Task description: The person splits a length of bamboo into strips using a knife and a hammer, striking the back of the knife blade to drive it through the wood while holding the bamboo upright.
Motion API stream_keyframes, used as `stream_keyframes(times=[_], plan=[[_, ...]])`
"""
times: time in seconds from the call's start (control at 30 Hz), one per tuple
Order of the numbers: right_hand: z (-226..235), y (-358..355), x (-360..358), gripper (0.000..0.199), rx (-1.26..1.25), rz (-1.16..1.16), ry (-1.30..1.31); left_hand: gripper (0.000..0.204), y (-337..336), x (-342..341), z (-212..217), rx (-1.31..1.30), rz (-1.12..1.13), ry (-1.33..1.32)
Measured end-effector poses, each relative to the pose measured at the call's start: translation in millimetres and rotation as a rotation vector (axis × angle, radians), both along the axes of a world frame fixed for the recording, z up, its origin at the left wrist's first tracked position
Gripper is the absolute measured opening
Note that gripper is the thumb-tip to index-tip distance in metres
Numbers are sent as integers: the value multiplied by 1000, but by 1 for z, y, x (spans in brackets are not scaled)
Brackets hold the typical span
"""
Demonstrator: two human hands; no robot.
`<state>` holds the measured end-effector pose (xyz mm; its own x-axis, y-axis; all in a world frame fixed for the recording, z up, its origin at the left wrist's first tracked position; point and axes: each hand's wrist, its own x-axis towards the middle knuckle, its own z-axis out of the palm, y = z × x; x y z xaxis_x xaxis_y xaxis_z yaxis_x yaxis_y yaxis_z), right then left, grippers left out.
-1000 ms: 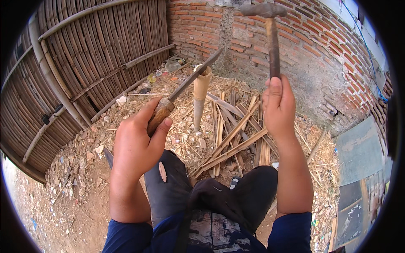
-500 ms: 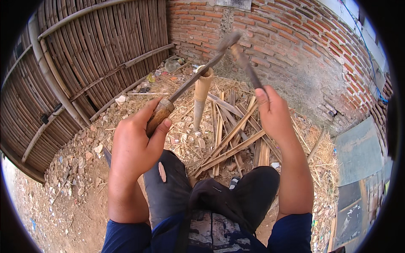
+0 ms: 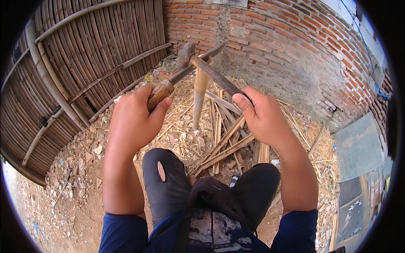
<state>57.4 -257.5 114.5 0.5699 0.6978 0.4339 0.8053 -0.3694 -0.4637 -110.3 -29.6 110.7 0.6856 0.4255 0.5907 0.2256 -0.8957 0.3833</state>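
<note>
My left hand (image 3: 134,118) is closed round the wooden handle of a machete (image 3: 182,74), whose dark blade slants away up to the right. The blade lies across the top of an upright bamboo pole (image 3: 199,99) standing on the ground ahead of me. In my right hand (image 3: 266,113) is a hammer (image 3: 220,79), gripped by its dark shaft. Its rounded, worn head is above the left part of the blade, and the shaft crosses over the blade near the pole's top. Whether hammer and blade touch, I cannot tell.
Several split bamboo strips (image 3: 230,147) lie heaped right of the pole, over straw and rubble. A bamboo fence (image 3: 101,55) closes the left side, a brick wall (image 3: 274,50) the back. Grey boards (image 3: 358,147) lean at the right. My knees are below the pole.
The hammer has swung left and down from the upper right, so its head is now left of the pole's top. My right hand has shifted slightly left and lower.
</note>
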Motion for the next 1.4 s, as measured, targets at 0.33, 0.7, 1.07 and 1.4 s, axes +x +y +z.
stream_keyframes(times=[0.33,0.7,1.07,1.4], plan=[[-9,-5,2,45,371,-1,126,35,13,7,6,-6,4,-16],[24,2,-1,40,560,55,202,36,20,11,-4,-30,56,-27],[24,5,2,44,400,10,64,37,8,21,-16,-91,55,-36],[10,12,3,42,104,-30,-77,38,12,28,-16,-125,124,25]])
